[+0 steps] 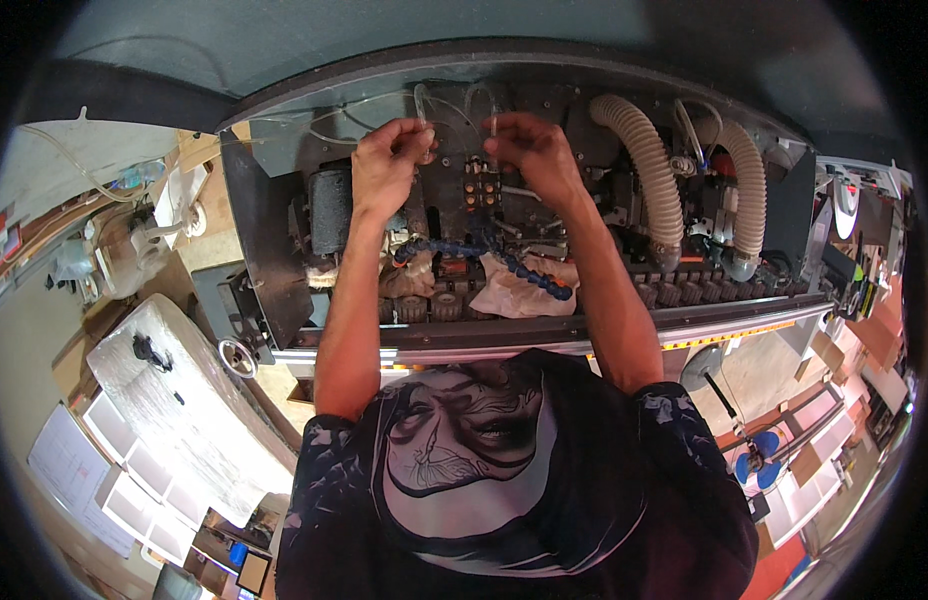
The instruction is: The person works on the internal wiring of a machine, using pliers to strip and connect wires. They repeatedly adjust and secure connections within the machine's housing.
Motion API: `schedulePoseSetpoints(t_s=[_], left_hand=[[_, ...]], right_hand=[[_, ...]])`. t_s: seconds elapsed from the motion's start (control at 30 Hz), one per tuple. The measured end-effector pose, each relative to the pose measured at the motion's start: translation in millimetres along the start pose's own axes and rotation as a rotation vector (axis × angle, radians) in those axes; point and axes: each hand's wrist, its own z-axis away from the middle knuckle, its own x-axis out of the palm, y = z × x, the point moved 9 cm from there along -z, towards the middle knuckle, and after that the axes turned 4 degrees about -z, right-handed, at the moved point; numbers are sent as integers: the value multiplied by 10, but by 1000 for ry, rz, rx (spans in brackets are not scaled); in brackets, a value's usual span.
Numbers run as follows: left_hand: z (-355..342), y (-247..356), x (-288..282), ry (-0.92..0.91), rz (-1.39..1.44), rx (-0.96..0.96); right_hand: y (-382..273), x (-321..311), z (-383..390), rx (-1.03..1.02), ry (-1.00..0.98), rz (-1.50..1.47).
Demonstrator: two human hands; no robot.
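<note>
Inside an open dark machine housing, my left hand (389,165) is closed on a clear thin tube (421,103), its fingertips around the tube's hanging end. My right hand (537,160) pinches another clear looped tube (479,92) a short way to the right. Between my hands, a small valve block with brass fittings (474,185) sits on the back plate. Below them are blue segmented hoses (484,240) with orange nozzles, resting by crumpled white cloth (521,297). A dark cylinder (330,215) stands left of my left forearm.
Two ribbed beige hoses (634,150) arch at the housing's right, above a row of rollers (684,292). The housing's front rail (464,347) crosses under my forearms. At left are a handwheel (237,357) and a long wrapped white package (189,410); boards and shelving (864,340) stand at right.
</note>
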Motion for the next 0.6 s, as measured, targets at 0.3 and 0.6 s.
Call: schedulePoseSetpoints(t_s=[0.3,0.6], left_hand=[[60,18,151,-117,58,57],[173,29,214,-91,4,61]], right_hand=[[36,-121,-25,-46,57,77],[228,125,-345,-71,-65,187]])
